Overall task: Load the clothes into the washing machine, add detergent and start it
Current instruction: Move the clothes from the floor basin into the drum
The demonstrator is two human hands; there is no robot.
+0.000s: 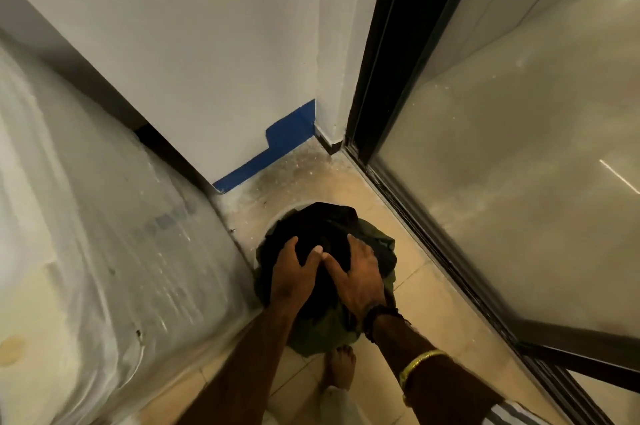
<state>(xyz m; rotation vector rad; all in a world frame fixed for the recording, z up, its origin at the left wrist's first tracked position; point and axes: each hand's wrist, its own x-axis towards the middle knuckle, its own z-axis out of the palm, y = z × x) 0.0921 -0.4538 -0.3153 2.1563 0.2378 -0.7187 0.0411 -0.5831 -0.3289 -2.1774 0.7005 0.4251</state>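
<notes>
Fingers [355, 246] of left hand [292, 277] and right hand [360, 277] lie spread, unclenched, on the clothes [322, 223]; lifted so, pieces could drop.

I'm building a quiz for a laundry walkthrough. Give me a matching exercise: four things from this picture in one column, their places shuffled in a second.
1 black garment
2 blue strip
3 glass door
4 yellow bangle

A round the right forearm
B under the left hand and right hand
C along the foot of the wall
D at the view's right edge

Pairs: 1-B, 2-C, 3-D, 4-A
</notes>
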